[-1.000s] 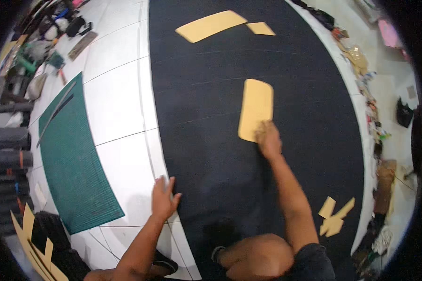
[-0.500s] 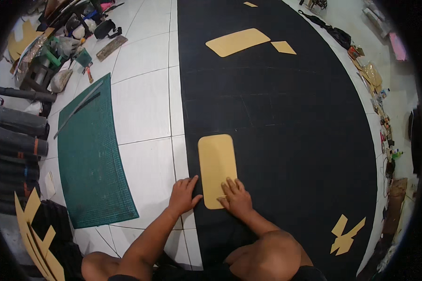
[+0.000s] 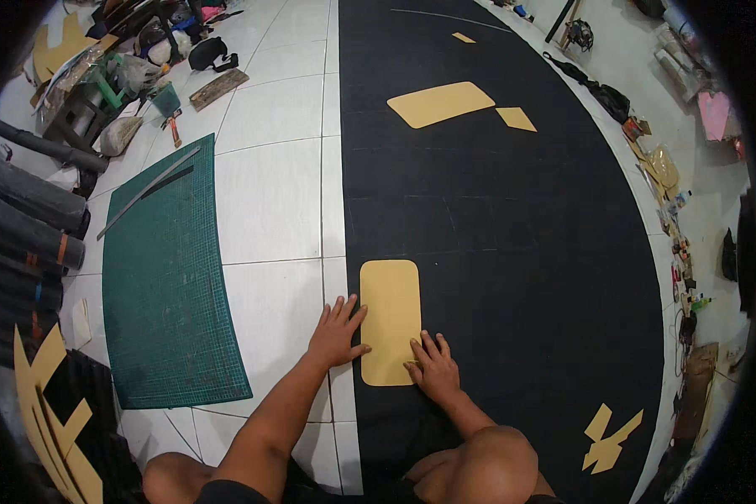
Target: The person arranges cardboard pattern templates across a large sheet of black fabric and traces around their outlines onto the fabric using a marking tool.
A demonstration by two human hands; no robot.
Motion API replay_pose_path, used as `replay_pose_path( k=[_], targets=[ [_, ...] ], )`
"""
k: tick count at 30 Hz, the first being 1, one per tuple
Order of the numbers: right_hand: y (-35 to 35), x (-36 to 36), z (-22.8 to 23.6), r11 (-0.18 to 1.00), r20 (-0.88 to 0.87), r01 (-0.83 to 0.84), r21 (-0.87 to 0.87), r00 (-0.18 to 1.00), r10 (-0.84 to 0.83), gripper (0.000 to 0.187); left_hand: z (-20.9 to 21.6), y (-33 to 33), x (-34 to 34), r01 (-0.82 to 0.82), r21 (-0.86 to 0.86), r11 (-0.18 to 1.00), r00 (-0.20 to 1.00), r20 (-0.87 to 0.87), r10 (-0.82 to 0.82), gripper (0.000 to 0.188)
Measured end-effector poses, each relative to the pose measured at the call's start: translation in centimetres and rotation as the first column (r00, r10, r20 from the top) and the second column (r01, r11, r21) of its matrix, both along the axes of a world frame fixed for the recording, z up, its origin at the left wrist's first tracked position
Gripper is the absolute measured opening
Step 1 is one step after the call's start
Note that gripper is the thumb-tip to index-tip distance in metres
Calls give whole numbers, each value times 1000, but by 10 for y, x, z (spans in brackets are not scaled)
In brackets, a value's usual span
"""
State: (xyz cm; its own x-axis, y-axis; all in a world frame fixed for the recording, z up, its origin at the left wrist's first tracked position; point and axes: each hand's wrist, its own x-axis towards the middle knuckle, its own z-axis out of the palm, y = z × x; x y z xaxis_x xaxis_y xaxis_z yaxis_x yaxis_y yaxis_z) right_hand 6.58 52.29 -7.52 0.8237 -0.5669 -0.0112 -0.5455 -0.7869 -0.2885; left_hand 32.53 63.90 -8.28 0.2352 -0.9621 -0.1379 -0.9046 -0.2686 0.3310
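A tan rectangular template with rounded corners (image 3: 390, 315) lies flat on a long sheet of black material (image 3: 512, 302), close to the sheet's left edge. My left hand (image 3: 336, 333) rests at the template's left side, its fingers spread and its thumb touching the edge. On the opposite side my right hand (image 3: 435, 365) lies with fingers apart; its thumb and index fingertip touch the template's lower right edge. Farther up the black sheet are a larger tan panel (image 3: 442, 104) and a small tan four-sided piece (image 3: 516, 118). Faint chalk-like lines cross the sheet between them and the template.
A green cutting mat (image 3: 168, 294) lies on the white tiles at left, with a metal ruler (image 3: 147, 193) on it. Dark rolls (image 3: 25, 244) are stacked at far left, near upright tan pieces (image 3: 42, 412). Small tan cutouts (image 3: 603, 449) lie at lower right. Clutter lines the right wall.
My right hand has slid off the template's face to its right edge. My left hand has moved up slightly, fingers spreading wider. The template now lies straighter; the whole view has shifted.
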Motion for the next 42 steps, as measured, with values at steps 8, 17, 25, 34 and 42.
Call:
replay_pose_path(
  k=[8, 17, 25, 34, 42],
  targets=[
    [0, 1, -19, 999, 1, -40, -23, 999, 40, 56, 13, -13, 21, 70, 244, 967, 998, -15, -68, 102],
    [-2, 4, -25, 999, -5, -33, -25, 999, 33, 56, 8, -10, 33, 95, 175, 980, 995, -47, -88, 102],
    [-3, 2, -27, 995, 39, -48, -91, 998, 51, 54, 6, -9, 35, 104, 123, 987, 992, -88, -94, 101],
    [-21, 19, -10, 998, 57, -34, 52, 998, 31, 50, 9, -10, 34, 107, 138, 985, 993, -59, -100, 102],
    [-103, 115, -15, 990, 155, -121, -75, 979, 131, 54, 10, -8, 32, 93, 161, 983, 995, -51, -86, 102]
  ],
)
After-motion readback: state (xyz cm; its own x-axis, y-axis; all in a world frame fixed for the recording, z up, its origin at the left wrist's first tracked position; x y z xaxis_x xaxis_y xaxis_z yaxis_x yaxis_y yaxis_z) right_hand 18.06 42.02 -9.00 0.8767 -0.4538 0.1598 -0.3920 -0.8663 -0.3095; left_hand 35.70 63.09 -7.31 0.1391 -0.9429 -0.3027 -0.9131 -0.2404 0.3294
